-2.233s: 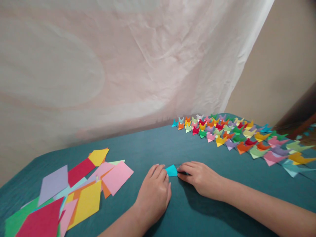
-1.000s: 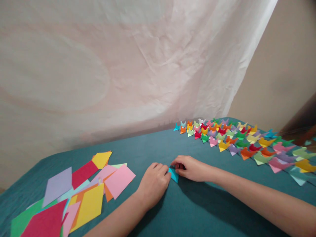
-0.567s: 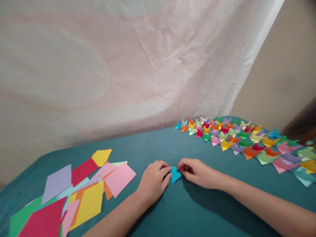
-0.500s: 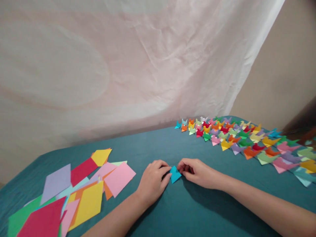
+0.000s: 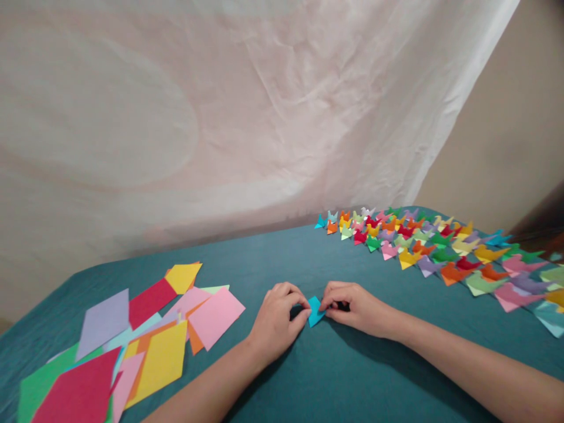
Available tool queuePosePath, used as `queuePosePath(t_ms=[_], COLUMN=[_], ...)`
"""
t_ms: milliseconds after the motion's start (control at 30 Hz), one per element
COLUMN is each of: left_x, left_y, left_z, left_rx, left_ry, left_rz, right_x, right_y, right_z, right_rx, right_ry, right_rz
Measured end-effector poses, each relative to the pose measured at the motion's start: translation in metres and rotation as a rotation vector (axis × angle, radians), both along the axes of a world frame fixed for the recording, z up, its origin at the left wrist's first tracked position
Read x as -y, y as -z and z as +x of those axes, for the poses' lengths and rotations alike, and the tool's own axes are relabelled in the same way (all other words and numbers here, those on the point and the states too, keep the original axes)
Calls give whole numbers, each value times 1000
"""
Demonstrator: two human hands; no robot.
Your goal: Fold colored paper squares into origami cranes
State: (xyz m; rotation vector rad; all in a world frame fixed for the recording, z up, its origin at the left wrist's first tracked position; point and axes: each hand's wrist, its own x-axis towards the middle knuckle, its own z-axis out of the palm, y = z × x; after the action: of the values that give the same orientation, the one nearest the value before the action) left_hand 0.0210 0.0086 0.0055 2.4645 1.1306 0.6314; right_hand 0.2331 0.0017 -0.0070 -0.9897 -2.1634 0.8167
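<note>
Paper (image 5: 315, 312), blue and folded small, is held on or just above the counter (image 5: 273, 264), between loose sheets (image 5: 165, 361) on the left and paper birds (image 5: 409, 259) on the right. Its left edge is pinched by the thumb and forefinger of the left hand (image 5: 278, 316); its right side is gripped by the bunched fingers of the right hand (image 5: 358, 308), though how the layers lie beneath them cannot be told. The fold is probably best worked with the left edge steadied, layers aligned at the corner, and the crease pressed lightly, then firmly, so that nothing is crumpled.
</note>
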Motion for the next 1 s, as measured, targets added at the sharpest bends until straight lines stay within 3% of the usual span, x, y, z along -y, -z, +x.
queuePosePath(t_ms=[467, 1000], left_x=[-4, -3], left_y=[-6, -7], left_z=[-9, -7], left_rx=[-17, -19], left_ry=[52, 45], left_rz=[-133, -137], right_x=[-3, -2], right_y=[2, -2], right_z=[-3, -11], right_rx=[33, 173], right_ry=[45, 177], right_rz=[-42, -35])
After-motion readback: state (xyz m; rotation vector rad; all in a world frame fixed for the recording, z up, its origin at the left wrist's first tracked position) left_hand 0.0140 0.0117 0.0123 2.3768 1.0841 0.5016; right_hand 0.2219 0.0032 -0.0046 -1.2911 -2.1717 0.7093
